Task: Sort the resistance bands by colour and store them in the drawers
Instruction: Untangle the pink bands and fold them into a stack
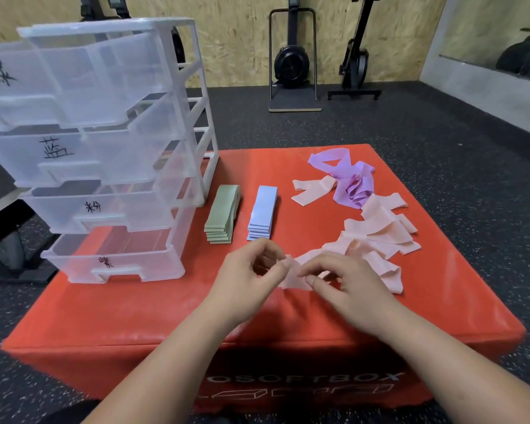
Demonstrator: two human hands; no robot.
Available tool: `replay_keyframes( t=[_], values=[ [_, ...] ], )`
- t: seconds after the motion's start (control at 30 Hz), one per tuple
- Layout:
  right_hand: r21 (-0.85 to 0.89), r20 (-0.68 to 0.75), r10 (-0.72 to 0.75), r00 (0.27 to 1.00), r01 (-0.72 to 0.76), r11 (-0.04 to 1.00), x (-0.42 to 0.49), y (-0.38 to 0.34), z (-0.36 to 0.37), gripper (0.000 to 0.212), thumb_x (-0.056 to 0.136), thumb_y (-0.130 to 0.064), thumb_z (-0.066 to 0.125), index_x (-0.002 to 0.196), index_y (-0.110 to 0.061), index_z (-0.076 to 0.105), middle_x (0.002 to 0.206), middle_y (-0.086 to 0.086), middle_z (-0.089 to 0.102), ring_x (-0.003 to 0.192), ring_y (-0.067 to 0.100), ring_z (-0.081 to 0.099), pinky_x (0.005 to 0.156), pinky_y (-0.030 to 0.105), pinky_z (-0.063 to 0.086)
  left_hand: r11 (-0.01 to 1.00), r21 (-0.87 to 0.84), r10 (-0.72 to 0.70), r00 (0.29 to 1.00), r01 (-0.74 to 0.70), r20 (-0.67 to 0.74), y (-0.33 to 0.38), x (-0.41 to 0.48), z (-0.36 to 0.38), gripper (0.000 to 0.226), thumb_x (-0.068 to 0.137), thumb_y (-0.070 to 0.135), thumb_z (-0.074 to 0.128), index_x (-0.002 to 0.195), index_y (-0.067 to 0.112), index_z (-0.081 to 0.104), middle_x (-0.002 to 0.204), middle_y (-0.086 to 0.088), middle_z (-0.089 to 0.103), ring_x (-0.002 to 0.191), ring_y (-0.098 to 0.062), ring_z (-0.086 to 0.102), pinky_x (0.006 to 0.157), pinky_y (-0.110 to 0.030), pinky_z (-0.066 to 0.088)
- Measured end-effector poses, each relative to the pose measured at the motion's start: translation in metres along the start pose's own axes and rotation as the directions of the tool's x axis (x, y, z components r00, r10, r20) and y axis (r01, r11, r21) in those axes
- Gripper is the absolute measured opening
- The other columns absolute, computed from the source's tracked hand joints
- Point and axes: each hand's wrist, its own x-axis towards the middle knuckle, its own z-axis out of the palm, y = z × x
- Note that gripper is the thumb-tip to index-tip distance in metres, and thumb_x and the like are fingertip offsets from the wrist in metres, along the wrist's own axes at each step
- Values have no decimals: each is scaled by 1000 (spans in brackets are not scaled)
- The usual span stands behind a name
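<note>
Left hand (pixel 249 280) and right hand (pixel 349 286): bare. Forearms uncovered as far as lower frame edge. Visible fingernails short, plain.

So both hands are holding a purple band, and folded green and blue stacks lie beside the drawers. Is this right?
Not quite. The head view shows the left hand and right hand pinching a pink band, not a purple one. The folded green stack and blue stack do lie beside the drawers.

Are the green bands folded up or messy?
Folded. The green fabric resistance bands lie flat in one neat stack on the red padded box.
</note>
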Motion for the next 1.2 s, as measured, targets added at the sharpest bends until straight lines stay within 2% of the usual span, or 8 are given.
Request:
replay_keyframes(
  t=[0.17, 0.27, 0.4, 0.53, 0.73, 0.87, 1.03, 1.2],
  values=[
    [-68, 122, -17, 992, 26, 997, 4, -7, 0, 56, 92, -32, 70, 143, -41, 49, 142, -24, 53, 138, 0, 46, 111, 23, 38, 987, 42, 153, 985, -157, 78, 8, -4, -3, 16, 97, 10, 74, 99, 25, 66, 79, 5, 65, 74, -19, 64, 74, -38, 56],
    [-150, 152, 8, 988, 15, 989, 7, -2, 0, 48, 90, -46, 70, 135, -43, 53, 125, -20, 63, 117, 0, 58, 99, 29, 49, 983, 86, 164, 985, -160, -52, 8, -3, -9, 24, 98, 6, 70, 106, 27, 64, 88, 7, 68, 81, -21, 67, 79, -40, 57],
    [-275, 106, 109, 988, -76, 958, 12, 12, -16, 42, 83, -37, 79, 120, -43, 60, 102, -21, 66, 95, 2, 60, 85, 36, 51, 996, -4, 79, 948, -84, -308, 0, 2, -23, 24, 101, 7, 65, 105, 31, 64, 87, 3, 65, 80, -22, 66, 74, -40, 56],
    [-324, 99, 224, 969, -182, 928, 8, 27, -40, 39, 80, -33, 82, 113, -44, 64, 93, -20, 67, 97, 5, 60, 88, 37, 51, 996, -95, -44, 896, 2, -441, -17, 5, -43, 18, 102, 15, 63, 109, 31, 64, 85, 6, 65, 80, -15, 64, 77, -42, 56],
    [-171, 70, 318, 945, -303, 938, -6, 44, -63, 30, 89, -12, 73, 104, -38, 70, 78, -16, 66, 69, -1, 60, 73, 25, 49, 958, -146, -286, 803, 247, -522, -41, -1, -65, 22, 95, 11, 59, 108, 29, 64, 98, -9, 72, 86, -29, 72, 84, -53, 60],
    [-44, 50, 414, 909, -412, 910, -13, 55, -67, 20, 93, -10, 73, 101, -28, 75, 76, 3, 68, 68, 27, 70, 69, 40, 57, 913, -19, -374, 819, 407, -436, -54, -9, -71, 27, 91, 13, 62, 114, 27, 64, 96, -11, 72, 85, -30, 72, 78, -43, 58],
    [-183, -73, 396, 916, -402, 897, -18, 50, -41, 18, 89, -22, 75, 101, -36, 71, 84, -11, 70, 70, 6, 63, 66, 18, 46, 857, 257, -331, 858, 448, -392, -62, -18, -70, 19, 99, 18, 60, 118, 22, 62, 86, 5, 73, 77, -15, 69, 68, -31, 50],
    [-344, -79, 237, 968, -249, 905, -2, 34, -4, 20, 97, -42, 63, 117, -41, 67, 107, -18, 63, 103, 8, 56, 86, 36, 43, 792, 409, -285, 867, 453, -409, -70, -22, -77, 21, 102, 19, 57, 122, 16, 61, 101, -4, 73, 95, -31, 69, 77, -34, 46]
  ],
)
